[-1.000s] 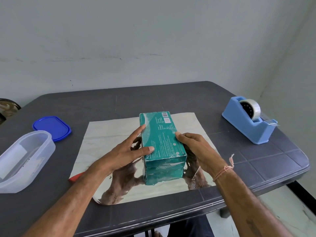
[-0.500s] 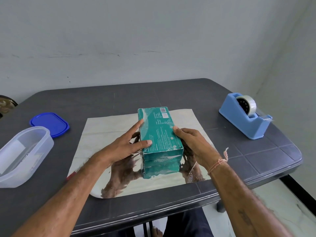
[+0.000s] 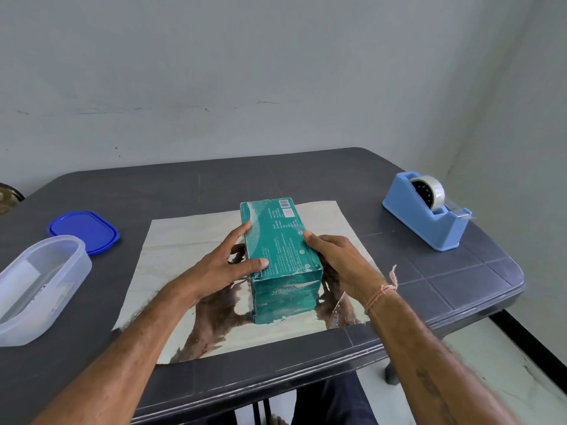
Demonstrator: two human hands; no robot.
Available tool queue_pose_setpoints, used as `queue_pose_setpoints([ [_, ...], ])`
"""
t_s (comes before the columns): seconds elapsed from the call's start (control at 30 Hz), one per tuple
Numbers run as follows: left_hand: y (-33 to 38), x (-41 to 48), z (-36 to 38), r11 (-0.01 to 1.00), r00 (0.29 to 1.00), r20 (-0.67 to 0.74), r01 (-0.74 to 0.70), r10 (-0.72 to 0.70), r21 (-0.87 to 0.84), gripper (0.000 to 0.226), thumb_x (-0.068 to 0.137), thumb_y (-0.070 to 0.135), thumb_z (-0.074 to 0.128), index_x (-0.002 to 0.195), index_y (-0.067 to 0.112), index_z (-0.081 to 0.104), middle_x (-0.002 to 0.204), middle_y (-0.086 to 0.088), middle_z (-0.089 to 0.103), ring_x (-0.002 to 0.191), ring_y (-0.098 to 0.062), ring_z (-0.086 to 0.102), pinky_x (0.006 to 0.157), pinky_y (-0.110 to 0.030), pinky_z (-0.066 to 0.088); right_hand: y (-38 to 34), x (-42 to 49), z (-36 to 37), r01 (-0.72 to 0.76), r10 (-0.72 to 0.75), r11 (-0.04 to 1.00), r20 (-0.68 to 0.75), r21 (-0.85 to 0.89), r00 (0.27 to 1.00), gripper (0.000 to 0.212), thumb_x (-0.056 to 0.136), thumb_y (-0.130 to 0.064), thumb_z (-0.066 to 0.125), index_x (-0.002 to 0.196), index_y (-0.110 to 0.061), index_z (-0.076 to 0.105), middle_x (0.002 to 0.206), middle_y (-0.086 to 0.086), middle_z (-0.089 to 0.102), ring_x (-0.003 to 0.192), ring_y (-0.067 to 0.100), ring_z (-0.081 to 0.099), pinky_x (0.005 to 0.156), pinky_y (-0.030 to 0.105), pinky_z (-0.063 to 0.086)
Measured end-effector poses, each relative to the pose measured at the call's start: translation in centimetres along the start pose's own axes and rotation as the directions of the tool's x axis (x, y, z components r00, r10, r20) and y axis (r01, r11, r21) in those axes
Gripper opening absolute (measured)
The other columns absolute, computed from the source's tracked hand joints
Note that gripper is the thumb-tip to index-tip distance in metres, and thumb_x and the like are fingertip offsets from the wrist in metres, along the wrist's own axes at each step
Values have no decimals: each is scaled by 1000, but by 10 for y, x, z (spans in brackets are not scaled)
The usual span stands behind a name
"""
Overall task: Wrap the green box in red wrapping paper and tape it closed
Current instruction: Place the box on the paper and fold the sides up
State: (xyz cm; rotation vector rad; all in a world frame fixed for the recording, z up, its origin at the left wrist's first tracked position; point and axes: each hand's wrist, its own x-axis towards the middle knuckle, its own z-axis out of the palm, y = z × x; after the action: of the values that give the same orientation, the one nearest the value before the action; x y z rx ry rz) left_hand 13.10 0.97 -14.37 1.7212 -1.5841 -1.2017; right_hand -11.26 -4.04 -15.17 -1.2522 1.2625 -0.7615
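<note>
- Green rectangular cardboard box is lying flat, lengthwise away from the person, on the middle of a shiny silver-faced sheet of wrapping paper. It is staying just where it was a second ago.
- Nearer than the box, the sheet's mirror face is reflecting both hands and the box's near end. The red corner that was peeping out left of the box is no longer showing.
- Against the box's left side, the left hand is keeping its hold, thumb lying across the top. Against its right side, the right hand is clasping it with curled fingers.
- Judging by this, the box is only being squared on the paper, with no flap lifted and no tape pulled yet.
- Left of the box, a clear oval plastic tub and, farther back, a blue oval plastic lid are sitting on the dark grey table.
- Right of the box and beyond it, a light blue tape dispenser is waiting, well apart.
</note>
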Motion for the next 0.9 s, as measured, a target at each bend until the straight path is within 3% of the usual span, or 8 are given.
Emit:
queue_pose_setpoints([
  [0.1, 2, 0, 0, 1000, 1000, -1, 5, -5, 3, 98, 82, 58, 71, 155, 56, 6, 168, 8, 26, 150, -30, 36, 119, -58, 30, -5, -3, -18, 49, -52, 998, -70, -42, 996, 48, 92, -52, 64, 114, -9, 68, 115, 7, 74, 108, 29, 70, 97, 40, 55],
  [0.23, 1, 0, -1, 1000, 1000, 8, -2, 2, 8, 99, 80, 60, 71, 155, 56, 7, 167, 6, 28, 149, -30, 37, 120, -58, 30, -3, -1, -56, -56, -100, 918, -366, -391, 925, 69, 87, -51, 75, 140, -14, 52, 143, 8, 55, 126, 28, 56, 107, 43, 47],
  [0.33, -1, 1, -4, 1000, 1000, 20, -15, 15, -7, 99, 79, 62, 72, 155, 57, 9, 165, 5, 32, 147, -30, 40, 121, -60, 30, -4, 5, -69, -157, 49, 936, -326, -314, 944, 78, 85, -41, 80, 146, -12, 43, 142, 11, 53, 122, 30, 58, 102, 44, 52],
  [0.43, -4, 3, -6, 999, 999, 27, -26, 26, -22, 99, 78, 62, 73, 155, 56, 11, 163, 4, 35, 146, -28, 41, 121, -59, 30, -9, 11, -71, -175, 131, 973, -268, -148, 955, 78, 85, -29, 82, 146, -7, 39, 124, 17, 59, 94, 24, 65, 78, 36, 59],
  [0.5, -6, 4, -7, 998, 999, 32, -34, 36, -43, 101, 76, 65, 75, 154, 58, 12, 161, 4, 38, 144, -27, 43, 121, -57, 30, -6, 18, -71, -177, 101, 963, -335, -204, 937, 75, 84, -30, 83, 143, -5, 43, 118, 15, 60, 89, 22, 65, 79, 36, 59],
  [0.63, -8, 6, -7, 998, 998, 42, -34, 37, -58, 102, 76, 65, 77, 154, 57, 12, 161, 5, 38, 144, -27, 42, 121, -55, 30, -1, 30, -62, -272, -20, 741, -426, -614, 905, 66, 81, -45, 82, 130, -10, 55, 129, 12, 58, 116, 30, 56, 99, 47, 51],
  [0.77, -9, 6, -7, 996, 998, 49, -48, 51, -70, 112, 63, 75, 77, 153, 60, 12, 161, 5, 39, 142, -28, 47, 120, -59, 31, -9, 35, -54, -215, 22, 842, -366, -495, 930, 37, 85, -35, 81, 99, -8, 60, 97, 10, 66, 86, 23, 66, 71, 36, 56],
  [0.9, -10, 6, -7, 996, 998, 47, -48, 51, -74, 115, 59, 80, 78, 152, 62, 12, 162, 5, 38, 142, -28, 46, 120, -59, 32, -9, 40, -60, -222, 9, 807, -364, -548, 931, 33, 85, -37, 80, 80, -11, 62, 82, 8, 64, 79, 21, 62, 81, 40, 55],
])
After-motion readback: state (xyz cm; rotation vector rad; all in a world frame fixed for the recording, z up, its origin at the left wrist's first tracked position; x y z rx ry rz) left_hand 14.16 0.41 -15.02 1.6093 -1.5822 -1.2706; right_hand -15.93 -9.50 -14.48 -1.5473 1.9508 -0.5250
